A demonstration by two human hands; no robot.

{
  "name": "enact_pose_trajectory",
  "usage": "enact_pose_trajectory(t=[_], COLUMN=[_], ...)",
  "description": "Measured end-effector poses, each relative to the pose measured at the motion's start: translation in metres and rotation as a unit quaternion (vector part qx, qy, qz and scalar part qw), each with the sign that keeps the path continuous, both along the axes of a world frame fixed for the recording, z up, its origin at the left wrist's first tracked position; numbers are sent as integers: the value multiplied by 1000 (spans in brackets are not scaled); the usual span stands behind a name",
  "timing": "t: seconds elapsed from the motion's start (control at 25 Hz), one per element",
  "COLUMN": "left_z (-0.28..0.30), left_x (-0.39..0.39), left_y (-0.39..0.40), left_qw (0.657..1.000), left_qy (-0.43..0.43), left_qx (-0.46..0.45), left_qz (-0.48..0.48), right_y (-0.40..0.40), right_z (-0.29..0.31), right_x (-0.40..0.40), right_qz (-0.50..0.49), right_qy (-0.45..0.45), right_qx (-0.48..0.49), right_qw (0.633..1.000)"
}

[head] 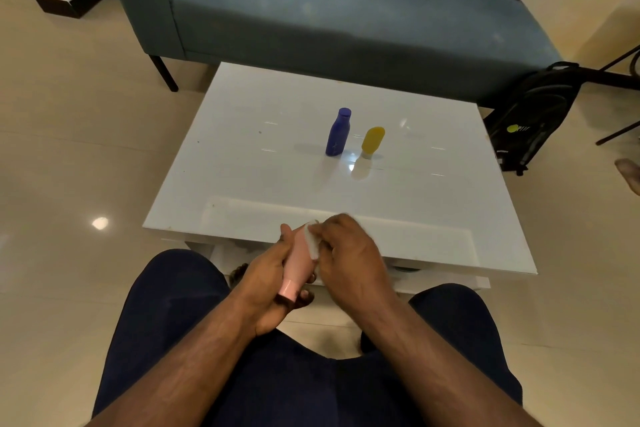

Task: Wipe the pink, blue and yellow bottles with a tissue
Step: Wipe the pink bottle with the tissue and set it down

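Head view: pink bottle [298, 262] is off the tabletop [263, 184], held over the lap just past the tabletop's near edge. Left hand [265, 284] is wrapped around the bottle from its left side, fingers curled under near the cap end, which points toward the person. Bottle lies tilted, base end pointing away toward the tabletop. Right hand [349, 260] sits just to the right of the pink bottle, fingertips pinching a white tissue [311, 243] and pressing it against the bottle's upper right flank. Both hands touch the bottle; tissue is sandwiched between right fingers and bottle.

Blue bottle [338, 132] stands upright near the middle of the tabletop, well apart from the pink bottle. Yellow bottle [371, 141] stands cap-down just right of the blue one, not touching it. Beyond the tabletop: teal sofa [346, 17]. Right of the tabletop, on the floor: black backpack [530, 118].
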State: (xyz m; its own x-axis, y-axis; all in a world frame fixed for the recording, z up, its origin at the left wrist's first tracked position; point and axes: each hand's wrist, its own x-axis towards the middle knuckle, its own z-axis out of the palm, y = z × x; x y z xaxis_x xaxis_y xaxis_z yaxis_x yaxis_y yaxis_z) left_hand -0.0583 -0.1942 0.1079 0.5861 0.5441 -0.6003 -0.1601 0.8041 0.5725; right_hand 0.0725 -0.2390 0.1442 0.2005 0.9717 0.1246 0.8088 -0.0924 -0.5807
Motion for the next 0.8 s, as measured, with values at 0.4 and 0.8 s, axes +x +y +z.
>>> enact_pose_trajectory(t=[0.4,0.8], left_z=[-2,-5], left_x=[1,0], left_y=[2,0], left_qw=[998,999], left_qy=[-51,-23], left_qx=[-31,-29], left_qz=[22,12], right_y=[-2,4], right_z=[7,0], right_x=[-7,3], right_qz=[12,-25], right_qy=[-8,18], right_qx=[3,7], right_qw=[1000,1000])
